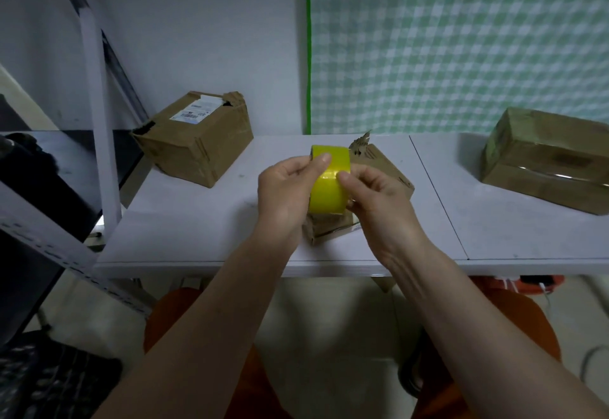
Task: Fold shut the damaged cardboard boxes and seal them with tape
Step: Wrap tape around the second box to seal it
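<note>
Over the middle of the white table (pixel 197 237), both hands have the yellow tape roll (pixel 329 184) held up just above a small torn box (pixel 382 168). The left hand (pixel 283 194) is wrapped round the roll's side with its thumb on the face, and the right hand (pixel 375 191) pinches at the tape surface, probably hunting for the loose end.

Handling-wise, the roll looks light and stiff but glossy, so it's likely slick; gripping through the core or by the rims seems the best bet. The cardboard looks flimsy and ragged at the corner, so flaps should bend easily but may tear.

Most of the small box is hidden behind the hands, and whether any tape end is actually lifted is hard to tell. Two more boxes sit well apart: one (pixel 197 138) at back left, another (pixel 547 161) cut off at right.
</note>
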A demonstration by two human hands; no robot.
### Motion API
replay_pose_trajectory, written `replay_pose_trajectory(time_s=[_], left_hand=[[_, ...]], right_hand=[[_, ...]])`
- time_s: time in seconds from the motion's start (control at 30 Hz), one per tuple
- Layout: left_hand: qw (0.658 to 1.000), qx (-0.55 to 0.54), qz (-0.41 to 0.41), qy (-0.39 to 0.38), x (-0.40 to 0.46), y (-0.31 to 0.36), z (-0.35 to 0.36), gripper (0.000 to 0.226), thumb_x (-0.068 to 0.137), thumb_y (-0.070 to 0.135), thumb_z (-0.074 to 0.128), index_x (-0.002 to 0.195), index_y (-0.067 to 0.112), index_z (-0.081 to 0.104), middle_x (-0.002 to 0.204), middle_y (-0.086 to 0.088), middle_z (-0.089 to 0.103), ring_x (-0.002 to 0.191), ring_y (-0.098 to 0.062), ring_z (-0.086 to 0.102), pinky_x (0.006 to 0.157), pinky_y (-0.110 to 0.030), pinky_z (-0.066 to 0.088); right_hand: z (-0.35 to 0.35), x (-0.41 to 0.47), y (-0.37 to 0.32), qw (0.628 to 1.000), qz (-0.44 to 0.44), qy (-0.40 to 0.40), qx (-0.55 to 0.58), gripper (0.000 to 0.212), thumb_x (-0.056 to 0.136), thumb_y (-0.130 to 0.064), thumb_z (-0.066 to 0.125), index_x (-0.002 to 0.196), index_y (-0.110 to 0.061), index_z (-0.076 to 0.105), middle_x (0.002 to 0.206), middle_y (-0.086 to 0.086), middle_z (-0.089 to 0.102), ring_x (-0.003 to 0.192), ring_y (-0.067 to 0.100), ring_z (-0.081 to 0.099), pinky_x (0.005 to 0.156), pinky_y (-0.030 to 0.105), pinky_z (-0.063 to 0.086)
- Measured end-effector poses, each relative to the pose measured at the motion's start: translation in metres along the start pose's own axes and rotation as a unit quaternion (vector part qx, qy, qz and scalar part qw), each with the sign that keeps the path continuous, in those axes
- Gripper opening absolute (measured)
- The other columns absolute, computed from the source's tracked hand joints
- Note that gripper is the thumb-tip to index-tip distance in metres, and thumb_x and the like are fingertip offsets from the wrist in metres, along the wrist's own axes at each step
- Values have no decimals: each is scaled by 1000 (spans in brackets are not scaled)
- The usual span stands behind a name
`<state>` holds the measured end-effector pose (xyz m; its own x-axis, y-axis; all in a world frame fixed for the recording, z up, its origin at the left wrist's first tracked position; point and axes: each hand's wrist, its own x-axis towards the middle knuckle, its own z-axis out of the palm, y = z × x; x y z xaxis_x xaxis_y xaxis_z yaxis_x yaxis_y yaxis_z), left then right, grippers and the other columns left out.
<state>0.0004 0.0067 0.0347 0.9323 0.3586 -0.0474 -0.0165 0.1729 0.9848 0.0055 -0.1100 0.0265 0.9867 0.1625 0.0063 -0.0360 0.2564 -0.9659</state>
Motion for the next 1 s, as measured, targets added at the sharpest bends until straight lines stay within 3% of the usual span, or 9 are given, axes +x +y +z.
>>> replay_pose_trajectory(time_s=[0.1,0.23,0.33,0.43,0.53,0.63,0.83,0.93,1.0], left_hand=[[1000,-10,-22,12,5,3,1,16,83,24,72,83,9,72,77,-11,69,68,-21,62,68,-38,52],[998,25,14,-64,-2,3,-2,22,87,12,67,107,4,70,92,-9,73,79,-15,68,75,-35,57],[989,44,66,-126,-10,-3,-5,35,85,-2,65,118,7,65,103,-8,72,92,-14,68,85,-30,56],[977,89,111,-157,-13,-10,-8,49,78,-10,68,116,21,62,95,-4,70,88,-11,65,87,-29,54],[977,90,123,-151,-15,-12,-8,47,76,-11,70,114,16,64,91,-6,69,82,-9,66,82,-25,55],[987,33,104,-122,-16,-8,-5,40,78,-11,67,112,11,65,87,-4,71,78,-8,68,78,-24,56],[995,-46,42,-83,-9,-3,-4,18,88,4,63,104,8,70,95,-11,74,86,-20,69,80,-36,57],[996,-61,18,-69,-4,-2,-4,21,90,10,63,108,-1,68,96,-17,72,84,-24,69,77,-37,57],[997,-40,21,-67,-3,-3,-6,21,90,13,64,106,1,69,94,-16,73,82,-24,68,78,-39,57]], right_hand=[[0,-5,4,1000,-8,-11,-12,11,89,-1,58,94,-7,65,79,1,66,66,3,60,61,15,46],[1,0,0,999,11,29,21,11,91,-11,57,82,-6,61,75,9,59,68,16,53,64,28,44],[1,6,-4,995,25,69,65,14,93,-13,55,85,-2,60,81,16,59,76,24,54,68,33,47],[4,10,-7,990,34,99,96,19,94,-18,55,86,-2,62,85,19,62,81,27,57,74,37,48],[7,10,-7,988,26,121,96,22,94,-23,55,94,-2,62,87,20,60,81,28,54,73,38,45],[9,8,-5,996,0,84,43,21,94,-23,55,77,-11,58,80,14,58,77,23,52,69,33,44],[4,-2,0,998,-56,-1,-30,9,94,-9,53,93,-9,62,82,4,64,75,12,58,64,18,49],[-2,-2,3,997,-54,-42,-37,14,91,-2,54,100,-8,63,85,-2,69,79,9,63,70,19,52],[-4,-1,4,998,-43,-32,-27,14,91,-3,56,101,-6,64,89,5,69,83,16,63,74,26,52]])
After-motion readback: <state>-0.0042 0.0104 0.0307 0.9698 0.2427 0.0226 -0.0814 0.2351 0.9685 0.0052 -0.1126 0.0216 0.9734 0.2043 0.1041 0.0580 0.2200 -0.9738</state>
